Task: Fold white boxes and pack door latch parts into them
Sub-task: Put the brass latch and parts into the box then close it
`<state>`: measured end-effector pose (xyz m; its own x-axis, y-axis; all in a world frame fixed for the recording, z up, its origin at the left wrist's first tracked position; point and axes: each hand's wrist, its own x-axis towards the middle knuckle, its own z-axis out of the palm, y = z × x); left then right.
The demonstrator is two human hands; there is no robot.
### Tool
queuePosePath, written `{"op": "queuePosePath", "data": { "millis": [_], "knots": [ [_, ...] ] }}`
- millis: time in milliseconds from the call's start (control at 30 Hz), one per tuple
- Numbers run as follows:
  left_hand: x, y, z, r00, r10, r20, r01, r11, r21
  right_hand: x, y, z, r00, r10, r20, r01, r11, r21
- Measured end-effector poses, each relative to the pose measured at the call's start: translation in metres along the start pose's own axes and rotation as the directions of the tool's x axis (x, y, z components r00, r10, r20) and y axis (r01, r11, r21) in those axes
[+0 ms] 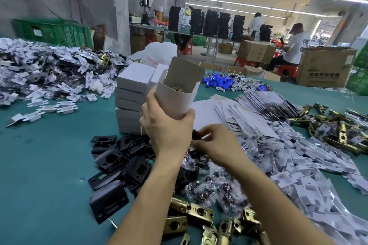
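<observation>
My left hand (pixel 165 125) grips an upright white box (pixel 176 95) with its top flap open; a brass latch part (pixel 177 88) shows inside. My right hand (pixel 217 145), blurred, pinches small black parts (pixel 197 135) just below and right of the box. Black strike plates (pixel 121 161) are heaped under my left forearm. Clear bags of screws (pixel 215 191) lie under my right forearm. Brass latches (pixel 199 215) lie at the near edge.
A stack of closed white boxes (pixel 131 97) stands behind my left hand. Flat box blanks (pixel 258 105) fan out at right, white inserts (pixel 318 175) beside them. More white inserts (pixel 49 73) pile at far left on the green table (pixel 39 165). People work behind.
</observation>
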<state>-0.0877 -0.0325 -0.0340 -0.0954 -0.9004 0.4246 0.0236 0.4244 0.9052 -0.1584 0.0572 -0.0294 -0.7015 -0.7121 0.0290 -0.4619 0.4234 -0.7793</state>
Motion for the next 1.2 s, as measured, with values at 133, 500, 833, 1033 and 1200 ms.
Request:
{"op": "queuePosePath", "data": {
  "millis": [133, 500, 833, 1033, 1200],
  "knots": [
    [-0.009, -0.003, 0.005, 0.994, 0.074, 0.085, -0.075, 0.997, 0.007, -0.005, 0.001, -0.051, 0.965, -0.051, -0.258, 0.085, 0.989, 0.121],
    [-0.025, -0.004, 0.008, 0.921, 0.314, 0.231, -0.331, 0.943, 0.035, -0.052, -0.029, -0.084, 0.547, -0.665, -0.509, 0.631, 0.727, -0.272],
    [-0.034, 0.003, 0.010, 0.913, 0.385, 0.137, -0.376, 0.922, -0.090, -0.055, -0.048, -0.074, 0.565, -0.697, -0.441, 0.513, 0.716, -0.474],
    [-0.038, 0.006, 0.011, 0.935, 0.300, 0.191, -0.291, 0.954, -0.076, -0.045, -0.057, -0.069, 0.725, -0.568, -0.388, 0.398, 0.807, -0.437],
    [-0.038, 0.004, 0.012, 0.931, 0.281, 0.231, -0.285, 0.958, -0.020, -0.028, -0.060, -0.070, 0.870, -0.381, -0.313, 0.277, 0.903, -0.329]
  ]
}}
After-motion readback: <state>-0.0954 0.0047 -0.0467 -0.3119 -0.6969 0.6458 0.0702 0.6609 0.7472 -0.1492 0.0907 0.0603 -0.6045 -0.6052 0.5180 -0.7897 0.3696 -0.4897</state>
